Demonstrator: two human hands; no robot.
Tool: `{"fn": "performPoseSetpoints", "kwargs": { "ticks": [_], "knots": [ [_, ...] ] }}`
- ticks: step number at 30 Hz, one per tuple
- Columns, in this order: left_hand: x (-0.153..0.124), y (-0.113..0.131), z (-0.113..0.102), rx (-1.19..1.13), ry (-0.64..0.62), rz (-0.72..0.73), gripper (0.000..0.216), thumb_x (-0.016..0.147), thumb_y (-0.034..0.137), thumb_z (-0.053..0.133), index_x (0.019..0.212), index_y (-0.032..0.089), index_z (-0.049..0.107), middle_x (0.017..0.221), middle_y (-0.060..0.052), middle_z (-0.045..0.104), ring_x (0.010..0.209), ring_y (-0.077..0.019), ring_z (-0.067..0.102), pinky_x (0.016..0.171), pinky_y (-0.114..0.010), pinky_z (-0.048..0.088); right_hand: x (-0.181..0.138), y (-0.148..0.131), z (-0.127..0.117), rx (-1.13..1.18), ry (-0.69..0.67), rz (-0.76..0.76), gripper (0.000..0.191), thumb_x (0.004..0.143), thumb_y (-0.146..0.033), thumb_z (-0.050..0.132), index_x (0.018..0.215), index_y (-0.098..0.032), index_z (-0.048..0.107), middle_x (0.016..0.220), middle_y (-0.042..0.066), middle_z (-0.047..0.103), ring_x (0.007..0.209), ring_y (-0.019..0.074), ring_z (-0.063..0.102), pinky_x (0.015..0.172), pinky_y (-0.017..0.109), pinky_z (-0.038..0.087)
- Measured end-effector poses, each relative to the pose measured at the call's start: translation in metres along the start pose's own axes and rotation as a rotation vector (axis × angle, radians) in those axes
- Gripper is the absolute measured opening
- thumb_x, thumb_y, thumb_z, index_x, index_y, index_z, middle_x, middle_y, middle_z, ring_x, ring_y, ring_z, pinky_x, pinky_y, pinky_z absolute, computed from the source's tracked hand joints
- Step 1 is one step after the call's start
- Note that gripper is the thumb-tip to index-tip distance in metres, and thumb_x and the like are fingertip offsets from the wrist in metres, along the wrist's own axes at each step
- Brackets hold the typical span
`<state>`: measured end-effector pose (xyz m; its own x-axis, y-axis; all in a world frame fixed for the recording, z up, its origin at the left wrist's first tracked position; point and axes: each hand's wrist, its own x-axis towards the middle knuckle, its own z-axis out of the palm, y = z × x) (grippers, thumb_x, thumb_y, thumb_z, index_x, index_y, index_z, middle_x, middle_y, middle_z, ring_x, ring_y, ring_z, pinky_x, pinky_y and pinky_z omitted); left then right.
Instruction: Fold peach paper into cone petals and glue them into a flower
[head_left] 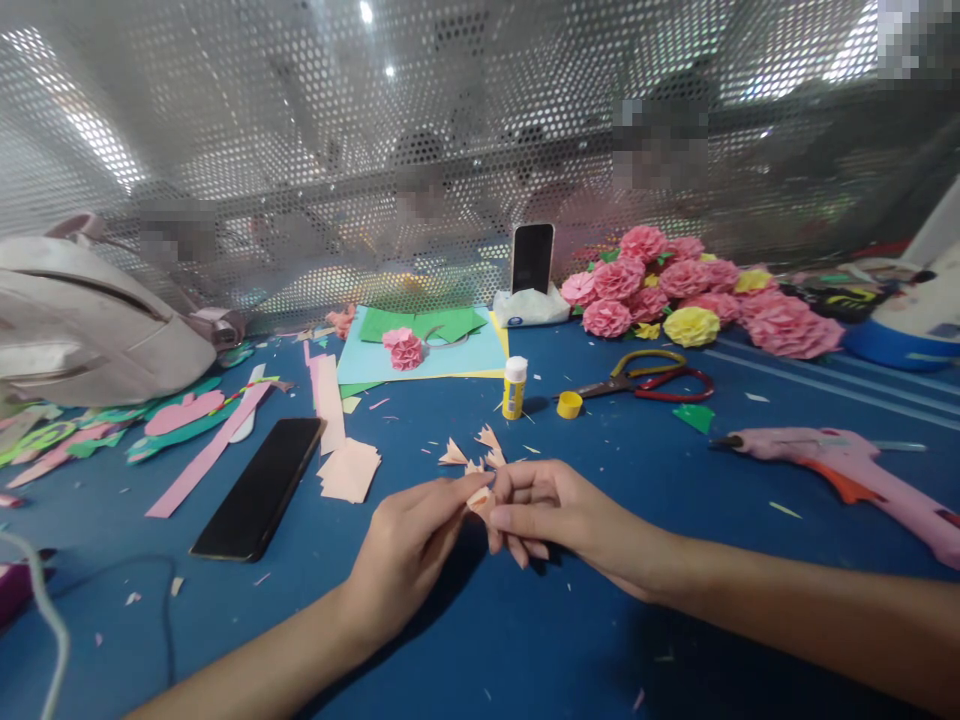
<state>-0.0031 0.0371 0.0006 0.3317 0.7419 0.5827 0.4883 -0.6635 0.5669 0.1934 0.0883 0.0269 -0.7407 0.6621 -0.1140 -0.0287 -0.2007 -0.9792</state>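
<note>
Bare left hand [409, 545] and bare right hand [555, 505] pinch a small, curled peach paper piece [481, 501] between narrowed fingertips above the blue counter [465, 660]. Light, even pressure should steady it without crushing; beyond the hands stands a yellow-and-white cylindrical glue stick [514, 390].

Glue stick [514, 396], obstacle beyond right grip [551, 508]

Held paper [481, 501]: matt. Flowers [684, 280]: matt paper, ruffled. Glue stick [514, 392]: smooth plastic. Scissors [621, 382]: metal, plastic-handled. Glue gun [832, 452]: smooth plastic. Flat phone [259, 490]: smooth, glossy face. Bag [97, 325]: matt, cloth-like. Screen [300, 130]: perforated metal. Table [450, 645]: smooth.
</note>
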Motion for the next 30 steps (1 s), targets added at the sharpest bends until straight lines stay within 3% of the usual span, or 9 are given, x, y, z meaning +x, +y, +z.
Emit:
{"fn": "performPoseSetpoints", "kwargs": {
  "ticks": [8, 11, 15, 24, 30],
  "knots": [
    [0.004, 0.004, 0.002, -0.058, -0.039, -0.068, 0.032, 0.096, 0.011, 0.046, 0.123, 0.019, 0.063, 0.081, -0.004, 0.063, 0.072, -0.0139, 0.058, 0.068, -0.022, 0.047, 0.003, 0.002, -0.002, -0.038, 0.021, 0.032, 0.027, 0.083, -0.038, 0.071, 0.08, -0.011, 0.066, 0.076, 0.007, 0.071, 0.048, 0.0051, 0.054, 0.042, 0.015, 0.034],
    [0.005, 0.008, 0.003, -0.094, -0.071, -0.135, 0.023, 0.098, 0.013, 0.045, 0.103, 0.016, 0.067, 0.073, -0.001, 0.056, 0.066, -0.0125, 0.052, 0.064, -0.021, 0.042, 0.005, 0.004, -0.004, -0.044, 0.025, 0.047, 0.027, 0.083, -0.037, 0.071, 0.078, -0.011, 0.068, 0.073, 0.007, 0.072, 0.044, 0.0036, 0.052, 0.039, 0.014, 0.033],
    [0.007, 0.014, 0.003, -0.164, -0.123, -0.227, 0.028, 0.099, 0.014, 0.039, 0.077, 0.015, 0.057, 0.071, -0.001, 0.052, 0.065, -0.0115, 0.049, 0.063, -0.021, 0.038, 0.007, 0.006, -0.01, -0.024, 0.047, 0.036, 0.027, 0.081, -0.037, 0.074, 0.08, -0.01, 0.068, 0.077, 0.008, 0.073, 0.05, 0.0062, 0.059, 0.039, 0.013, 0.035],
    [0.011, 0.016, 0.004, -0.339, -0.175, -0.365, 0.03, 0.101, 0.019, 0.036, 0.077, 0.016, 0.054, 0.07, 0.001, 0.051, 0.067, -0.0123, 0.049, 0.067, -0.023, 0.038, 0.007, -0.001, -0.012, -0.143, 0.088, 0.021, 0.033, 0.08, -0.042, 0.072, 0.07, -0.012, 0.063, 0.074, 0.007, 0.072, 0.042, 0.0026, 0.047, 0.037, 0.014, 0.032],
    [0.012, 0.017, 0.004, -0.387, -0.175, -0.413, 0.03, 0.101, 0.025, 0.041, 0.082, 0.015, 0.061, 0.071, 0.001, 0.053, 0.067, -0.0121, 0.05, 0.067, -0.022, 0.039, 0.008, 0.003, -0.013, -0.222, 0.115, 0.021, 0.036, 0.08, -0.046, 0.07, 0.069, -0.015, 0.053, 0.063, 0.0, 0.063, 0.039, 0.0031, 0.042, 0.035, 0.015, 0.029]
  ]
}}
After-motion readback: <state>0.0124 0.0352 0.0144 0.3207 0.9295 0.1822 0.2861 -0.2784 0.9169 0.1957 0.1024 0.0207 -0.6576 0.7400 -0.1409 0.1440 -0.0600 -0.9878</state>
